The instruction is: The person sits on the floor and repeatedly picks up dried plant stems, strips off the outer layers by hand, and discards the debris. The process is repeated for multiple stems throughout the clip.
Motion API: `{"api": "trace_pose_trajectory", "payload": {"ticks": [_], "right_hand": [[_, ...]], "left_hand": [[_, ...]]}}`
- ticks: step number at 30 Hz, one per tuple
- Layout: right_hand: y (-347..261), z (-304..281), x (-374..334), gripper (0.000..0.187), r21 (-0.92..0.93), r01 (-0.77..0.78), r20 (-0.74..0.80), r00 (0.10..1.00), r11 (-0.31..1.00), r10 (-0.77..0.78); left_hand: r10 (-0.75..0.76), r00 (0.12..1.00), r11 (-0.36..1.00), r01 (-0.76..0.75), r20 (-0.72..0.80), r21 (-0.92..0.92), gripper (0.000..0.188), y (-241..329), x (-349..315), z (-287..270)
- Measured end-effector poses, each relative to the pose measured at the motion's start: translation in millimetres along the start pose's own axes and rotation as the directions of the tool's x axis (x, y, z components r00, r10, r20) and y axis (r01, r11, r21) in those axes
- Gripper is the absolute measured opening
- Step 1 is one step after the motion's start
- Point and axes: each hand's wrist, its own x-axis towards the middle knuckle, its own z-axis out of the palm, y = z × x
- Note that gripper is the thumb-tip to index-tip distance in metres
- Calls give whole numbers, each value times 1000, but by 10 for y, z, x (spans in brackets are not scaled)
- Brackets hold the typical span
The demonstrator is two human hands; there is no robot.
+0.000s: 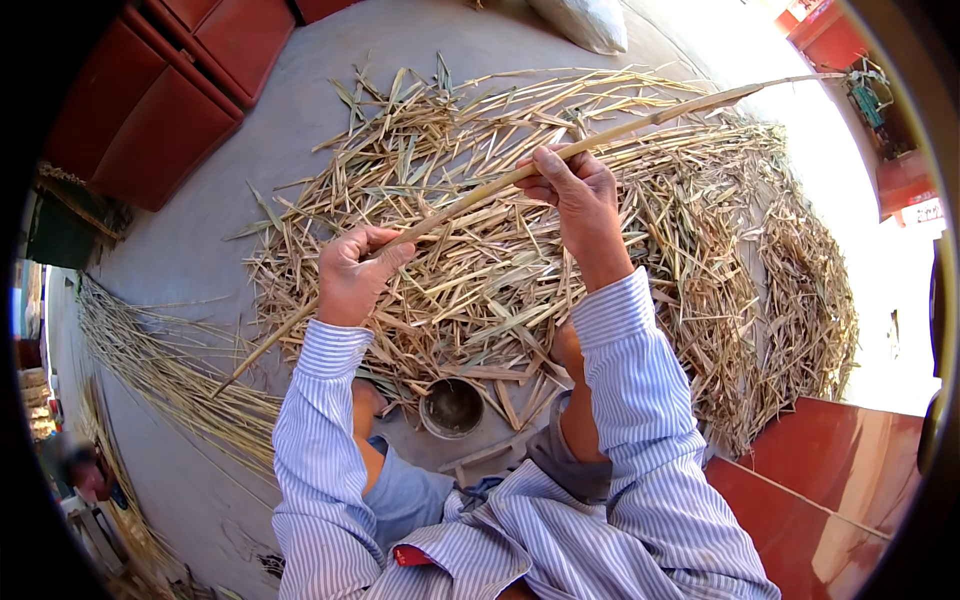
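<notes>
A long dry reed stalk point(462, 205) slants across the view, its lower end at the left and its thin tip at the upper right. Near its lower part, my left hand point(355, 275) is closed around it. Farther up, my right hand point(580, 195) pinches the same stalk between thumb and fingers. Below both hands spreads a broad heap of dry stalks and stripped leaves point(500, 270). A small round metal bowl point(451, 408) stands on the ground between my feet, close to the heap's near edge.
A bundle of long thin stalks point(170, 355) lies on the grey floor point(215, 220) at the left. Red cabinets point(150, 90) stand at the upper left, and a red panel point(820, 490) is at the lower right. A pale sack point(588, 22) rests at the far edge.
</notes>
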Motion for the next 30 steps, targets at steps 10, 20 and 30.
{"api": "trace_pose_trajectory", "payload": {"ticks": [10,20,30], "right_hand": [[-61,-28,-33,20,-13,88,48,995,996,-88],[-9,-37,-18,27,-27,-30,-183,983,999,25],[-85,-233,3,30,26,-31,-170,985,999,35]], "left_hand": [[112,991,993,-114,74,27,25,-38,47,77],[64,926,946,-175,-371,-273,23,118,115,129],[198,767,977,-207,-610,58,36,246,256,-857]]}}
